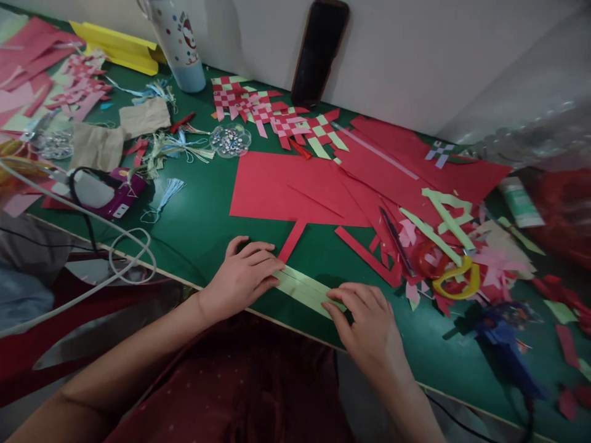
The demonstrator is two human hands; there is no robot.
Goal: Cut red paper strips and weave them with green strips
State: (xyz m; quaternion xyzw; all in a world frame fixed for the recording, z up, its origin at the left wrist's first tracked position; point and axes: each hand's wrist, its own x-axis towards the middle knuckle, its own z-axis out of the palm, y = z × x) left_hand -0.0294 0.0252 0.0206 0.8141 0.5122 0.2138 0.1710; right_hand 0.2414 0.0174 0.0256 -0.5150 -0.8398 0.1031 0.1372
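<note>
A pale green paper strip (305,290) with a thin line along its length lies between my hands near the table's front edge. At the strip's left end, my left hand (247,271) grips it, fingers bent and thumb close to the index finger. My right hand (362,311) pinches the other end between thumb and fingers. Just beyond the left fingertips is a narrow red paper strip (292,241). It reaches up to a large red paper sheet (272,187). Another red strip (367,255), bent at its end, lies beyond my right hand.
Yellow-handled scissors (457,280) rest on paper scraps at right, near a blue glue gun (508,351). Woven paper pieces (258,107), a dish of small beads (229,140), a cup (182,49) and a phone (319,52) stand or lie behind. Cables (133,246) hang over the left edge.
</note>
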